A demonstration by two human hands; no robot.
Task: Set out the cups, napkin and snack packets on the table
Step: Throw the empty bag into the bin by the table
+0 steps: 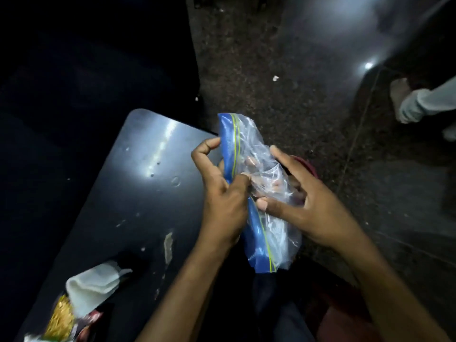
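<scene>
A clear plastic zip bag [256,154] with a blue seal strip and a yellow-green line hangs off the right edge of the dark table [118,193]. My left hand [222,196] pinches the blue strip near its middle. My right hand [303,206] holds the crumpled clear side, thumb pressed to the strip. Small reddish shapes show dimly through the plastic; what they are I cannot tell. A folded white napkin [91,287] lies at the table's near left corner, partly over a yellow snack packet [61,319] and a red one [91,319]. No cup shows plainly.
A dark object [130,262] stands behind the napkin. Stains and crumbs mark the tabletop. Speckled stone floor [271,70] lies to the right, with another person's foot and pale trouser leg [414,102] at the far right. My dark-clad legs are below the bag.
</scene>
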